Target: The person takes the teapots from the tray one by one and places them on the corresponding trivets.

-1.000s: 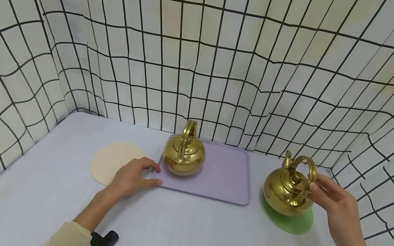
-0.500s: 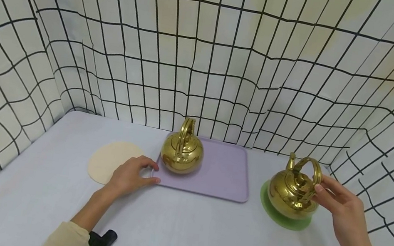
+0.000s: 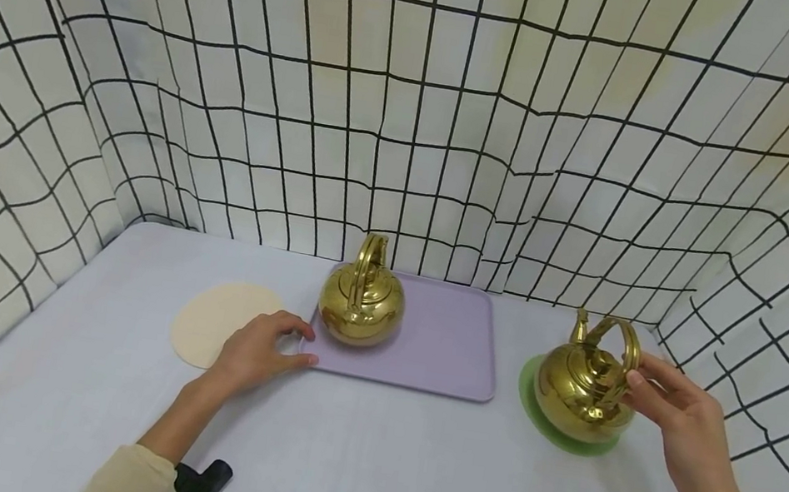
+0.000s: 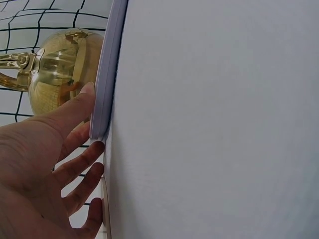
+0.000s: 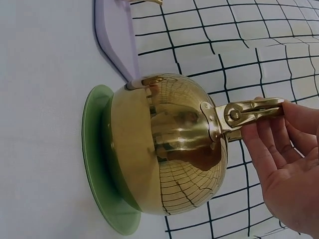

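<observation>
In the head view, my right hand [image 3: 679,429] grips the arched handle of a shiny brass kettle [image 3: 581,394], thumb on one side and fingers on the other. The kettle stands over a green round mat [image 5: 97,169], its base at or very close to the mat; the contact is hidden. My left hand [image 3: 266,350] holds the near left corner of a lilac tray [image 3: 444,345]. Its thumb lies against the rim in the left wrist view, with the index finger partly hidden behind the corner. A second brass kettle [image 3: 361,304] rests on the tray's left part.
A cream round mat [image 3: 217,322] lies left of the tray, partly behind my left hand. White cloth [image 3: 365,452] covers the table. Black-grid white fabric walls [image 3: 420,115] enclose the back and sides. Black wrist devices [image 3: 202,480] show near the lower edge.
My right hand has moved the kettle slightly right and toward me, down over the green mat. The left hand stays at the tray corner. The whole view has shifted a little.
</observation>
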